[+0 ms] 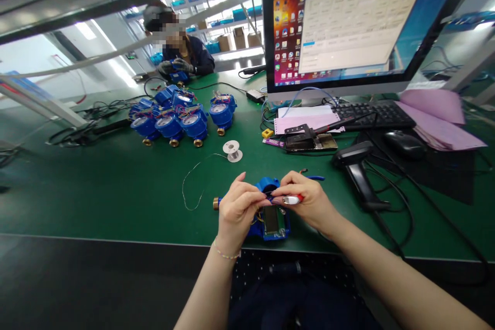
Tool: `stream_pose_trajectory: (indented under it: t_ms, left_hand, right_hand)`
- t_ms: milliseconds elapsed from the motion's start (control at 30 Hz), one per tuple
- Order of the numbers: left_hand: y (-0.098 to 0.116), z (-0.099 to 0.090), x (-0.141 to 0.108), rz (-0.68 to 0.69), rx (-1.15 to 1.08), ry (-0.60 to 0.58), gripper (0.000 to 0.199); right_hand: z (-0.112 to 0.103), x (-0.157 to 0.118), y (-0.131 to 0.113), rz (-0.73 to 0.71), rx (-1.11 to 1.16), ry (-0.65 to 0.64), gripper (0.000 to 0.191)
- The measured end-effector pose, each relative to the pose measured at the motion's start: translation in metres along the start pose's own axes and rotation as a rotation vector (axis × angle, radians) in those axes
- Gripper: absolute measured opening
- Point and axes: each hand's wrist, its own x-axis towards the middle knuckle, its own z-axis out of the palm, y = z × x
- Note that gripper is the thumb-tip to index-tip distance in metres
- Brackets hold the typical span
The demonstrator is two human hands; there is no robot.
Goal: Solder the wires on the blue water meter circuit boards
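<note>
In front of me on the green bench lies a blue water meter (267, 183) with a brass end fitting (216, 203) on its left. Its opened housing shows a display on a circuit board (273, 220). Over the meter, my left hand (238, 205) is closed in a pinch, its fingertips meeting those of the other hand; what they grip is too small to make out. Between the fingers of my right hand (309, 200) is a small tool with a red and silver end (293, 199). Thin wires show beside the left fingers.
A solder wire spool (232, 151) stands beyond my hands, a loose strand trailing left. Several blue meters (169, 126) stand farther left. A soldering iron on its stand (305, 138), a barcode scanner (359, 175) and a monitor (348, 26) occupy the right. A person (181, 56) sits across the bench.
</note>
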Motion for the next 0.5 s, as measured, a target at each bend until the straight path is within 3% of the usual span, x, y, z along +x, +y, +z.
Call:
stream_pose_trajectory:
  t_ms: [167, 233, 367, 433, 500]
  left_hand:
    - [-0.004, -0.001, 0.005, -0.029, -0.013, -0.012, 0.011]
    - [-0.012, -0.001, 0.012, -0.096, -0.102, 0.008, 0.022]
    - [-0.04, -0.002, 0.033, -0.386, -0.455, 0.156, 0.056]
    - [-0.055, -0.002, 0.045, -0.549, -0.645, 0.236, 0.057]
    - [-0.067, 0.0, 0.056, -0.684, -0.776, 0.285, 0.056]
  right_hand:
    - [-0.002, 0.004, -0.006, 0.024, 0.005, -0.027, 0.02]
    - [-0.01, 0.005, 0.002, 0.126, 0.057, 0.046, 0.021]
    - [-0.037, 0.003, 0.044, 0.509, 0.012, 0.255, 0.041]
    - [-0.048, 0.001, 0.063, 0.587, -0.143, 0.244, 0.043]
    - [-0.052, -0.001, 0.068, 0.56, -0.294, 0.322, 0.043]
